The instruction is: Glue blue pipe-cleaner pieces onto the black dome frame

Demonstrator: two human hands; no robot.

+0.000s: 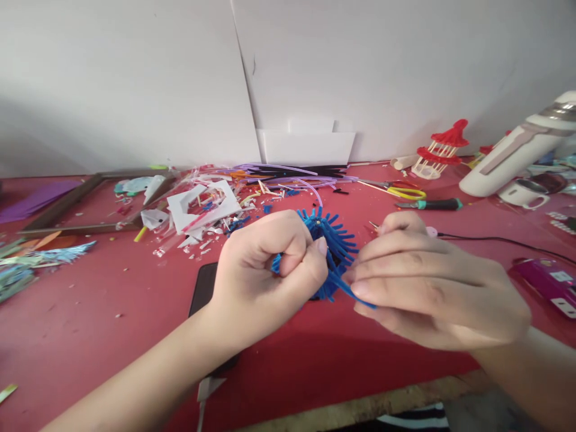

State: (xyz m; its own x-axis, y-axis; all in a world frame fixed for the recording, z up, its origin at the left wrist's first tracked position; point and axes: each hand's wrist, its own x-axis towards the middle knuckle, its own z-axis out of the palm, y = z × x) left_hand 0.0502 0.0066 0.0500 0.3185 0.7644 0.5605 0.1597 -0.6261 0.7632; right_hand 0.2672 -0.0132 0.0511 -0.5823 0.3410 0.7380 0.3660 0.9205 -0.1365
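A strip of blue pipe cleaner (345,287) runs between my two hands. My left hand (270,264) is closed like a fist, thumb against the curled index finger, around one end of it. Fingers of my right hand (432,282) pinch the strip near its other end, and a short tip sticks out below them. Right behind the hands is a spiky blue piece (337,231) with many blue pipe-cleaner prongs fanning outward. My left hand hides part of this piece, so I cannot tell whether the strip joins it.
A black phone (204,285) lies under my left wrist. Paper scraps (204,207), a wooden frame (63,228) and purple and black pipe cleaners (288,174) spread behind. To the right are yellow-handled scissors (407,193), a red-roofed stick model (438,153), a thermos (513,150) and a mug (524,193).
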